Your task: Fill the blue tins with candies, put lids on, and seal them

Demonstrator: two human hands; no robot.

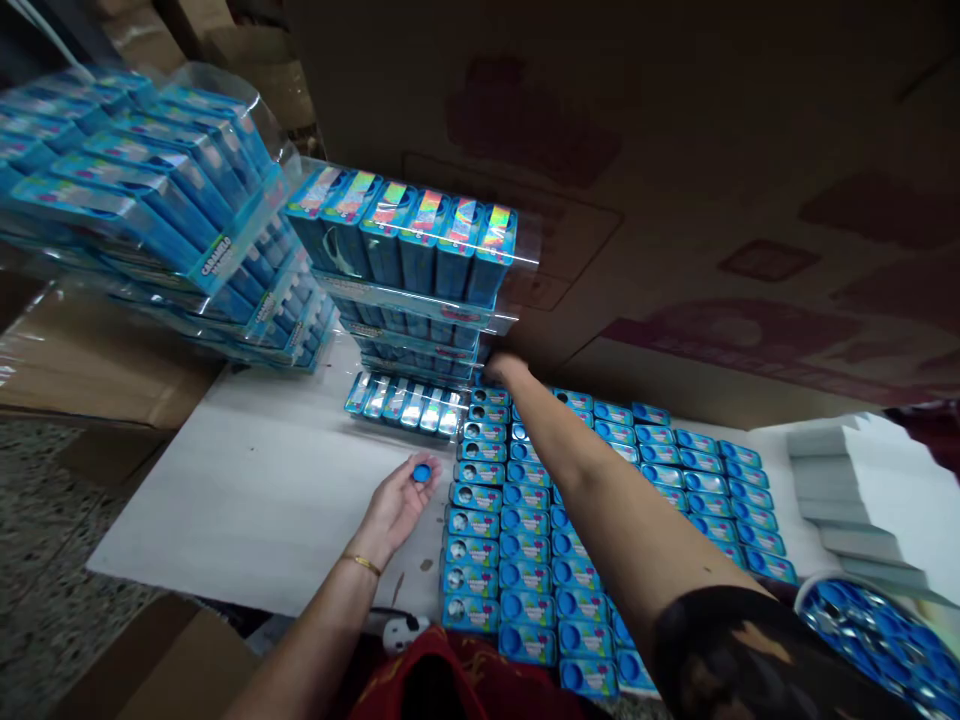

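Palm up over the white table (285,500), my left hand (401,500) holds a round blue cap (421,472). My right hand (508,368) reaches to the far end of the leftmost column of small blue boxes (474,523); its fingers are blurred and partly hidden, so their grip cannot be made out. Boxes in this column show pale round openings, while many in the columns to the right show blue round caps. Just left of the right hand stands a stack of blue packs (420,240) in clear plastic.
Another plastic-wrapped stack (150,190) stands at the far left. A large cardboard box (675,200) rises behind the rows. At the right are a tub of blue caps (885,640) and stacked white card (847,480).
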